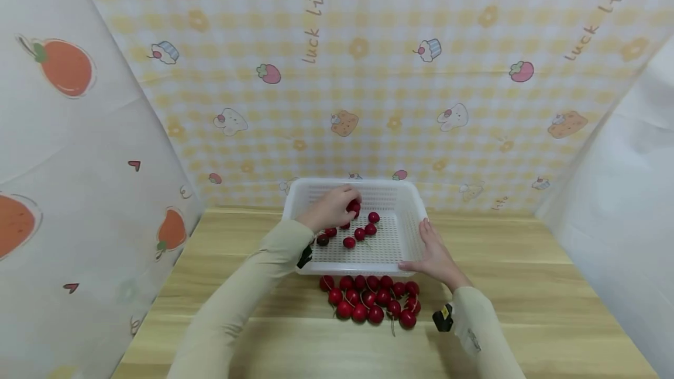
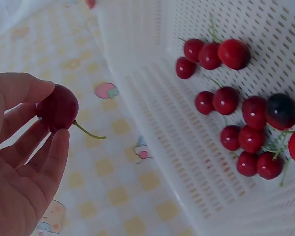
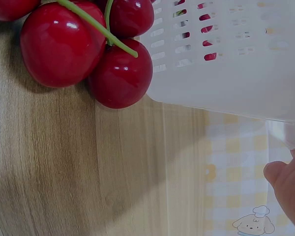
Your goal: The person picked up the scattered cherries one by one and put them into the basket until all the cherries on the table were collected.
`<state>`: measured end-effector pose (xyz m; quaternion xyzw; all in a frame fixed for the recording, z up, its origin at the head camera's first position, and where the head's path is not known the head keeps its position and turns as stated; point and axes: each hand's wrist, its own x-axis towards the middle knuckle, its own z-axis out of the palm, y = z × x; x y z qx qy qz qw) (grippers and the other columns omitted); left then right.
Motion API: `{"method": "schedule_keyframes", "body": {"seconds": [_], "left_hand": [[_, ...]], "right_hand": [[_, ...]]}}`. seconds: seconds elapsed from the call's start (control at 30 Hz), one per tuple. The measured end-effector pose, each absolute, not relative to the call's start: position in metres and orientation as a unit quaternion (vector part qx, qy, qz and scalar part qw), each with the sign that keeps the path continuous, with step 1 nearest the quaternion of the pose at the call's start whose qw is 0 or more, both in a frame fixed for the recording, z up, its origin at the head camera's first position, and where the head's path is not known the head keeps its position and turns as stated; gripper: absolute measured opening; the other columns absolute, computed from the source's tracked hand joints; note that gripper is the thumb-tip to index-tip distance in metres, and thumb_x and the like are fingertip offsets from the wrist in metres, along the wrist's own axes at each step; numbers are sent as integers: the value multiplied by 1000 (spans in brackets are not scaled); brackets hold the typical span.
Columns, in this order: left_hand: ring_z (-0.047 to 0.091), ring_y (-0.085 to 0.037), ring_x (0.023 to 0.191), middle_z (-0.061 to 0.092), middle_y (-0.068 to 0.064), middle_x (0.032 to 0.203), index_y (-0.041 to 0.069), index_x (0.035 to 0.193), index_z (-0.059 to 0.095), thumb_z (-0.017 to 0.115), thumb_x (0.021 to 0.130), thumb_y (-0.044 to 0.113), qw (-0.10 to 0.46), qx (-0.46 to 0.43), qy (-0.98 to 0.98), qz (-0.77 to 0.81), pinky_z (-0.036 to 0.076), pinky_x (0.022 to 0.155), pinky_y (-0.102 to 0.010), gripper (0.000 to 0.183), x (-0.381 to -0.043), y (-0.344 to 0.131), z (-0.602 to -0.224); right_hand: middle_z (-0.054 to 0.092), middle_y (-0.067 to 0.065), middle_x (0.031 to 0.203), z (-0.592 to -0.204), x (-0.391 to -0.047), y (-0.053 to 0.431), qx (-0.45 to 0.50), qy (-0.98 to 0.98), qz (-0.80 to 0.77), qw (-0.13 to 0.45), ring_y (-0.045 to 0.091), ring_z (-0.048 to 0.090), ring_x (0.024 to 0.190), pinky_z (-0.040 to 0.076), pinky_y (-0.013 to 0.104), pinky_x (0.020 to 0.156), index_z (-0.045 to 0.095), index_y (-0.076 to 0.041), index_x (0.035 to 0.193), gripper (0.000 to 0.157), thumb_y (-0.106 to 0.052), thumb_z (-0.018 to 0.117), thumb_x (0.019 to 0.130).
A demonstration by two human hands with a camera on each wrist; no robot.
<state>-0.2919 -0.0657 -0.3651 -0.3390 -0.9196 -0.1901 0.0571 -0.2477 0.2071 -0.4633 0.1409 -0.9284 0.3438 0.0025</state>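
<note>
My left hand [image 1: 333, 208] is over the far left part of a white plastic basket [image 1: 416, 215], pinching a dark red cherry [image 2: 58, 108] between thumb and fingertips. The cherry's green stem points away from the palm. Below the hand, several loose cherries [image 2: 226, 101] lie on the basket's slotted floor, some with stems; the hand hides part of them in the head view. At the basket's near right corner, my right hand [image 1: 436, 255] holds the rim, thumb along the front edge and fingers at the right side. Only its thumb side [image 3: 290, 187] shows in the right wrist view.
In front of the basket, a cluster of cherries [image 1: 368, 300] lies in rough rows on the wooden table [image 1: 500, 285], close to the basket's front wall. A yellow checked cloth [image 1: 368, 81] rises behind, and white sheets [image 1: 121, 151] hang at both sides.
</note>
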Motion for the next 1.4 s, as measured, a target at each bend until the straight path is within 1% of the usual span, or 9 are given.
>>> {"method": "schedule_keyframes", "body": {"seconds": [0.13,0.4,0.6,0.8,0.97,1.1,1.2,1.23,1.4], "left_hand": [[51,-12,84,57,-3,102,8,105,60,61,81,7,25,-319,-930,-178,45,71,-22,24,-308,-59,-373],[52,-14,87,56,-3,101,9,104,60,62,80,6,-26,-289,-943,-165,46,74,-22,24,-327,-43,-380],[52,-13,85,56,-3,100,10,103,59,61,81,6,-41,-285,-944,-161,46,73,-22,22,-328,-40,-388],[54,-16,92,57,-6,105,8,105,60,62,81,6,-52,-271,-948,-157,46,78,-25,24,-326,-45,-388],[54,-17,94,59,-6,103,7,103,59,63,80,3,-46,-266,-952,-146,46,81,-26,24,-332,-53,-390],[54,-18,95,59,-6,103,7,103,60,62,80,1,-60,-247,-956,-146,45,83,-27,24,-333,-56,-391],[54,-17,92,59,-6,102,8,103,60,61,80,0,-79,-233,-957,-154,46,81,-27,24,-332,-56,-390],[54,-16,88,59,-6,99,8,100,61,61,79,0,-78,-236,-956,-157,47,78,-27,23,-331,-55,-389],[53,-16,84,60,-8,97,8,94,62,60,78,-2,-90,-244,-953,-157,46,75,-26,19,-330,-50,-390]], "right_hand": [[2,27,147,-464,-245,214,134,-932,336,7,43,4,134,12,59,105,9,10,140,121,-46,80,59],[0,28,147,-463,-240,230,122,-937,328,7,44,3,134,10,61,104,7,10,140,120,-45,78,62],[0,28,147,-468,-238,232,123,-932,340,5,45,2,134,9,63,103,7,9,140,121,-44,80,60],[2,27,147,-471,-239,223,132,-930,343,5,44,2,134,8,62,103,8,8,141,121,-45,80,59],[3,25,148,-471,-245,212,145,-929,341,14,42,3,135,9,61,104,10,7,141,120,-45,80,59],[3,25,148,-472,-248,206,152,-925,349,14,42,3,135,9,60,105,11,8,141,121,-45,81,57],[3,25,148,-471,-249,205,151,-922,355,16,42,3,135,8,60,105,11,8,140,121,-43,82,56],[3,26,147,-471,-249,205,151,-923,355,18,43,3,135,8,60,105,11,9,140,121,-43,82,57],[4,26,147,-469,-249,208,148,-925,349,19,43,4,134,9,60,104,12,9,140,121,-43,82,57]]}}
